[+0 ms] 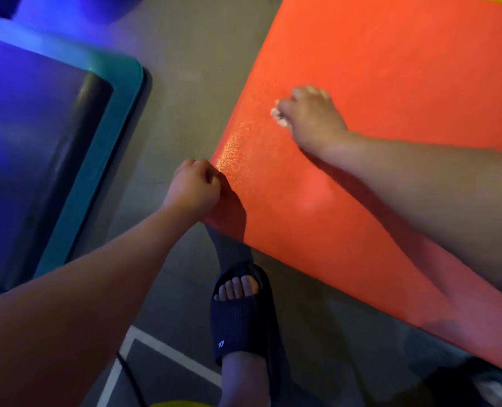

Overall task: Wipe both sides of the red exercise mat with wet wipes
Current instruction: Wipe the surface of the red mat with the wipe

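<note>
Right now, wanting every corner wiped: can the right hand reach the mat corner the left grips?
Probably yes: only bare red exercise mat separates the right hand and wipe from the left hand.

The left grip [195, 186], reaching in from the lower left to mid-frame, pinches the edge of the red mat [390, 69], while the right grip [313, 120], reaching in from the right, clutches a wipe [277, 114].

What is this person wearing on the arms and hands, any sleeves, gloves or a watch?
No sleeves show: the left forearm and right forearm are bare to the frame edge. The left hand and right hand are ungloved, with no watch or band at either wrist. Rings are too blurred to tell.
</note>
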`<state>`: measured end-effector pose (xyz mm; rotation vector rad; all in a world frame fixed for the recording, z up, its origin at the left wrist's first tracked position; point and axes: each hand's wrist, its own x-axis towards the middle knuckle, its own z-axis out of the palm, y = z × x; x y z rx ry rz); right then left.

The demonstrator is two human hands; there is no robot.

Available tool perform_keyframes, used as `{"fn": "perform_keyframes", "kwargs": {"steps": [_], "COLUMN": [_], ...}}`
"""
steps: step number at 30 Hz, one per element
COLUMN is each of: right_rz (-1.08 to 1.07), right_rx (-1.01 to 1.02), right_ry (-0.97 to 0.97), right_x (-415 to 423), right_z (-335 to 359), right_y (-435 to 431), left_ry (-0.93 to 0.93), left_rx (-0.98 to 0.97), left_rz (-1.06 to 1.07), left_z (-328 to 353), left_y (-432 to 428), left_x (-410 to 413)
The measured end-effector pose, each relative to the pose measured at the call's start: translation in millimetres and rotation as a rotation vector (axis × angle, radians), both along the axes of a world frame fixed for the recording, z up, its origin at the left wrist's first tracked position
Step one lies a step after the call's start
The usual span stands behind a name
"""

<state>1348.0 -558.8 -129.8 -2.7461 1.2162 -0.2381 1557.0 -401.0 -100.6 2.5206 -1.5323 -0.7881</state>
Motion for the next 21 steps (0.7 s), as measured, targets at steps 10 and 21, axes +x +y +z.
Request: {"fn": "perform_keyframes", "kwargs": {"steps": [10,21], "right_rz": [0.416,-0.155], "right_rx": [0.093,0.045], "right_ry": [-0.071,0.060], "right_x": [-39.2,-160.0], "right_z": [-6.0,6.5], "right_y": [88.5,20.7], "left_ry": [0.037,0.058], "left_rx": [-0.064,-0.069], "left_rz": [-0.087,-0.332], "left_z": [-0.2,1.4], "left_y": [-25.4,-51.0], "left_x": [-26.6,-114.3]}}
